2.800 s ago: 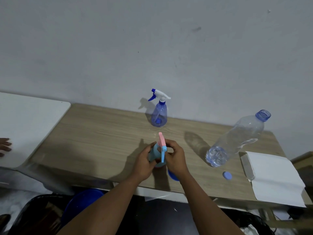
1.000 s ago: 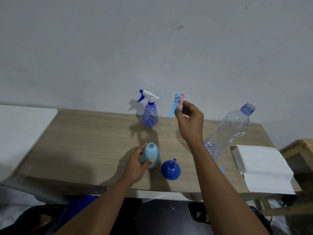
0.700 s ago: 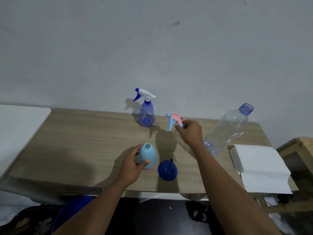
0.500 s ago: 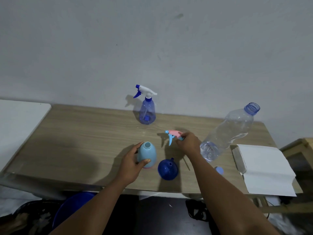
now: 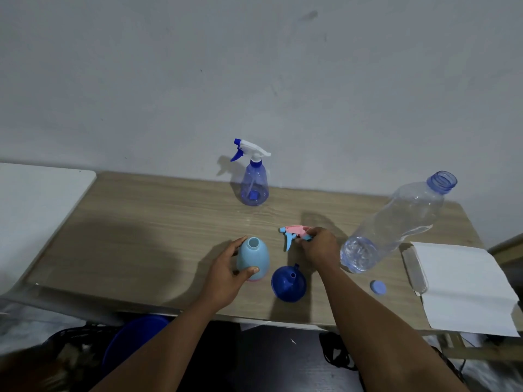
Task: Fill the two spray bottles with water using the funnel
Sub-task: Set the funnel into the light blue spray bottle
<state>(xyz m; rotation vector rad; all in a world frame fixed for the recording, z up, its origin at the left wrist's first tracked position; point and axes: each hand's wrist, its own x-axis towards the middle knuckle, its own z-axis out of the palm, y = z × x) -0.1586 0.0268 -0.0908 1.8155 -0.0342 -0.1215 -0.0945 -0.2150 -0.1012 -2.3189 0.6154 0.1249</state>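
My left hand (image 5: 226, 274) grips the light blue spray bottle (image 5: 252, 257), which stands open-necked near the front of the wooden table (image 5: 141, 222). My right hand (image 5: 318, 248) pinches its pink and blue trigger head (image 5: 294, 234) low over the table, just right of the bottle. The dark blue funnel (image 5: 288, 282) lies mouth-down in front of that hand. A transparent blue spray bottle (image 5: 254, 182) with a white trigger stands at the back by the wall. The large clear water bottle (image 5: 396, 224), uncapped, stands at the right with a little water at its bottom.
A small blue cap (image 5: 378, 287) lies by the water bottle. White folded paper (image 5: 464, 287) covers the table's right end. A white surface (image 5: 34, 210) adjoins the table at the left. A blue bucket (image 5: 133, 338) sits below the front edge.
My right hand unscrewed the trigger head, lifted it off the light blue bottle, and lowered it to the table on the right. My left hand stayed on the bottle.
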